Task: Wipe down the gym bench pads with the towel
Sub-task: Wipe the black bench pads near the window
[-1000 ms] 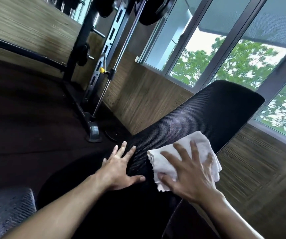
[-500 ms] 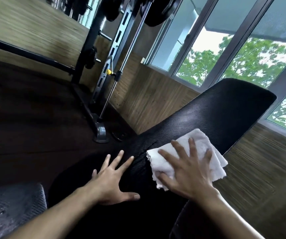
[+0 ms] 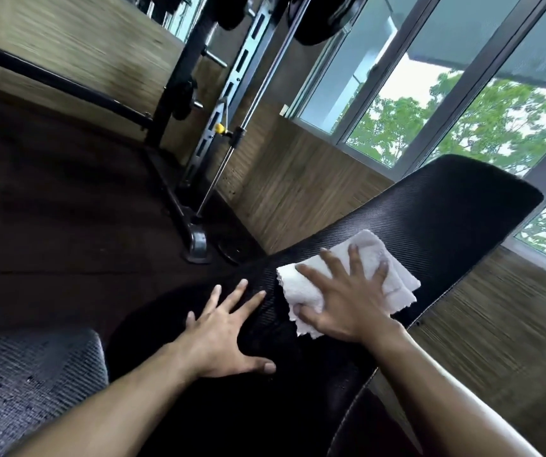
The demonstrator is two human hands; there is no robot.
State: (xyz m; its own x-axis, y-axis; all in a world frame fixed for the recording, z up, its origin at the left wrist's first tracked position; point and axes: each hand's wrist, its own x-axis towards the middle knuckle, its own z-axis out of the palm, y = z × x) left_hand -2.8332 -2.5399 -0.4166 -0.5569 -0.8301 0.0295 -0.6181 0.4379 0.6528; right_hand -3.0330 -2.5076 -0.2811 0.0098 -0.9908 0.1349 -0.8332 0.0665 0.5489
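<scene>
A long black textured bench pad (image 3: 436, 212) runs from the bottom centre up to the right. On its middle lies a folded white towel (image 3: 393, 278). My right hand (image 3: 347, 295) presses flat on the towel with fingers spread and straight. Left of it, my left hand (image 3: 222, 331) rests flat on the pad's left side, fingers spread, holding nothing. A second grey-looking pad (image 3: 31, 384) shows at the bottom left.
A black rack frame (image 3: 179, 87) with a chrome guide rod (image 3: 228, 159) and a metal foot (image 3: 197, 245) stands on the dark floor to the upper left. Wood-panelled wall (image 3: 301, 189) and large windows (image 3: 462, 103) lie behind the bench.
My right hand has slid the towel a little farther up the pad. My left hand has shifted slightly back toward me along the pad's left side. The view has swung a bit.
</scene>
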